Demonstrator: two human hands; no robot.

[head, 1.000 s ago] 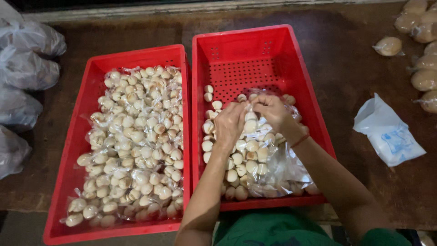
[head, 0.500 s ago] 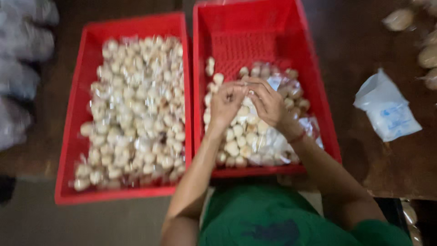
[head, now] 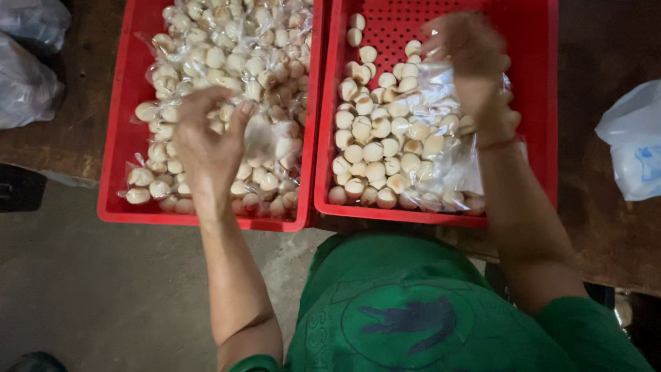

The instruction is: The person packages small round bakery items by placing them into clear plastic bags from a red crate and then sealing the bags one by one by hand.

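**Two hands, two crates**

My left hand [head: 206,141] hung over the left crate [head: 113,186], well left of the right crate [head: 533,103]. Its grip was loose and half open, fingers curled, thumb out toward the right crate; it lay on or just above the clear packets of pale round pieces [head: 237,65] that filled that crate, and I could not tell whether it had hold of any.

My right hand [head: 475,65] was over the right crate, toward its far right corner, and blurred. Its fingers were pinched together on the top of a clear bag [head: 441,148], whose crinkled plastic spread out below the hand across the near half of the crate. Loose pale pieces [head: 375,148] lay in a heap against the crate's left wall, some under the plastic.

The crates sat side by side, touching, on a dark counter [head: 592,41]. A white bag [head: 633,148] lay right of the right crate; grey bags [head: 27,69] lay beyond the left crate.
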